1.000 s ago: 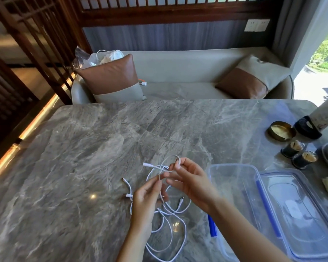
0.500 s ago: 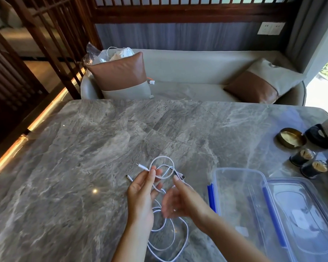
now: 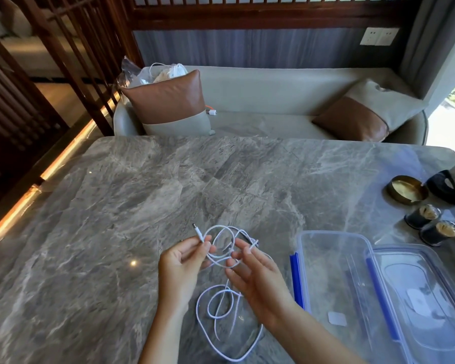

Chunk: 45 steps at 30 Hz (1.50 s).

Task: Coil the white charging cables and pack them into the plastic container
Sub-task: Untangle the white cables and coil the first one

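Observation:
A white charging cable [image 3: 222, 248] is partly wound into small loops held above the grey marble table [image 3: 142, 206]. My left hand [image 3: 184, 266] pinches the loops near a plug end that sticks up to the left. My right hand [image 3: 255, 274] pinches the cable on the loops' right side, fingers curled round a strand. The rest of the cable hangs down and lies in loose loops [image 3: 229, 324] on the table between my forearms. The clear plastic container [image 3: 334, 271] with blue clips stands open and empty to the right.
The container's lid [image 3: 426, 298] lies right of it. A brass dish [image 3: 406, 189], two small dark cups [image 3: 431, 224] and a dark holder [image 3: 447, 186] sit at the table's right. Behind the table is a sofa with two cushions and a plastic bag [image 3: 158, 74].
My right hand rose from below the loops to their right side and took hold of the cable. The loops sit a little higher between both hands. The camera view shifted slightly.

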Tool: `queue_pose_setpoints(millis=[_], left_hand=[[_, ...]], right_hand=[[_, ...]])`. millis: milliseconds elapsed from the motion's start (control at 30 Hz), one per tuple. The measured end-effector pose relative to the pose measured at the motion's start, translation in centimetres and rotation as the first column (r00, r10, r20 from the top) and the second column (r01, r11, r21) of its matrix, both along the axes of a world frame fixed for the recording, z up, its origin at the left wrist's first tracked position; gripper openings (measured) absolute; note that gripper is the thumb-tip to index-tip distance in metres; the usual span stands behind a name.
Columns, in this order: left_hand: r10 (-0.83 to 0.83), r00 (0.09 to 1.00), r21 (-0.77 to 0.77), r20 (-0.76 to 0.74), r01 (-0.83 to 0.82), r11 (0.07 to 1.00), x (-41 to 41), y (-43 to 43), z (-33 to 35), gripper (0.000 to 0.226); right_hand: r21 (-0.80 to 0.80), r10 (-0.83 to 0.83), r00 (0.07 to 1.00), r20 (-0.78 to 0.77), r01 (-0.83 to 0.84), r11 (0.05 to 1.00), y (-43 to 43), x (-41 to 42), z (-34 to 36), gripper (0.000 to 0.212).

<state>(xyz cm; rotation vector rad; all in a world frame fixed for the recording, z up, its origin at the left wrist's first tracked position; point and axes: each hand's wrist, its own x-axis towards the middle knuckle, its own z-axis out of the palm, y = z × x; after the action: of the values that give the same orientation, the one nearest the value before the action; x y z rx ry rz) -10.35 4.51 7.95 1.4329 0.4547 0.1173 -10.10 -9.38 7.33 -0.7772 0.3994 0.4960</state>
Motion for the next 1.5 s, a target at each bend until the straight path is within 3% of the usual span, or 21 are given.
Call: queue_pose_setpoints(millis=[67,167,267,367,433,533,633,733,800,867,933,1033,1100,1233,1367,1500], left_hand=[[-0.094,0.995,0.029,-0.039,0.095,0.995,-0.2,0.5,-0.1,0.014],[-0.228,0.968,0.109,-0.101,0.239,0.965,-0.2,1.2,0.0,0.015],[-0.385,0.910,0.162,-0.153,0.407,0.899,0.0,1.9,0.7,0.018],[-0.519,0.827,0.209,-0.217,0.559,0.803,0.3,2.4,1.1,0.021],[-0.539,0.816,0.189,-0.210,0.574,0.797,0.3,2.6,1.3,0.016],[-0.577,0.806,0.134,-0.130,0.591,0.796,0.2,2.6,1.6,0.057],[-0.678,0.729,0.090,-0.092,0.684,0.724,0.4,2.8,2.1,0.083],[-0.751,0.645,0.094,-0.141,0.764,0.638,0.8,2.7,2.6,0.069],[-0.742,0.648,0.090,-0.173,0.761,0.643,1.1,2.4,2.4,0.053],[-0.684,0.702,0.145,-0.200,0.711,0.688,1.5,2.3,2.1,0.040],[-0.624,0.759,0.265,-0.187,0.650,0.712,1.7,2.1,1.8,0.027],[-0.526,0.839,0.517,-0.137,0.514,0.684,1.6,1.8,0.9,0.014],[-0.478,0.873,0.549,-0.092,0.445,0.707,1.4,1.5,0.6,0.010],[-0.478,0.873,0.310,-0.095,0.482,0.820,1.0,0.6,0.4,0.010],[-0.578,0.804,0.121,-0.140,0.594,0.796,0.5,0.3,0.2,0.014],[-0.447,0.885,-0.121,-0.126,0.434,0.893,0.2,-0.4,0.2,0.018]], right_hand=[[-0.273,0.046,0.983,0.177,0.004,0.962,-0.3,0.1,0.3,0.024],[-0.621,0.215,0.897,0.386,0.081,0.780,-1.0,0.6,0.6,0.027],[-0.762,0.454,0.747,0.485,0.107,0.638,-1.8,1.0,0.7,0.028],[-0.857,0.715,0.575,0.398,-0.046,0.514,-2.5,1.6,1.2,0.024],[-0.881,0.801,0.493,0.341,-0.129,0.455,-3.0,2.2,1.7,0.026],[-0.796,0.801,0.505,0.323,-0.312,0.518,-4.0,3.2,3.0,0.035],[-0.740,0.856,0.417,0.305,-0.462,0.489,-4.7,3.9,3.5,0.024],[-0.715,0.889,0.355,0.288,-0.538,0.447,-5.2,4.4,3.7,0.025],[-0.700,0.894,0.334,0.298,-0.561,0.443,-5.4,4.6,4.0,0.028],[-0.668,0.872,0.363,0.327,-0.564,0.485,-5.6,4.9,4.1,0.031],[-0.639,0.817,0.454,0.355,-0.520,0.567,-5.9,5.2,4.0,0.033],[-0.570,0.710,0.572,0.411,-0.447,0.689,-6.2,5.4,3.6,0.035],[-0.519,0.651,0.621,0.436,-0.417,0.746,-6.2,5.4,3.4,0.035],[-0.482,0.565,0.666,0.487,-0.334,0.810,-6.0,5.2,2.6,0.029],[-0.459,0.516,0.678,0.524,-0.286,0.841,-5.4,4.9,1.6,0.022],[-0.437,0.423,0.739,0.525,-0.193,0.879,-4.8,4.8,0.9,0.020]])
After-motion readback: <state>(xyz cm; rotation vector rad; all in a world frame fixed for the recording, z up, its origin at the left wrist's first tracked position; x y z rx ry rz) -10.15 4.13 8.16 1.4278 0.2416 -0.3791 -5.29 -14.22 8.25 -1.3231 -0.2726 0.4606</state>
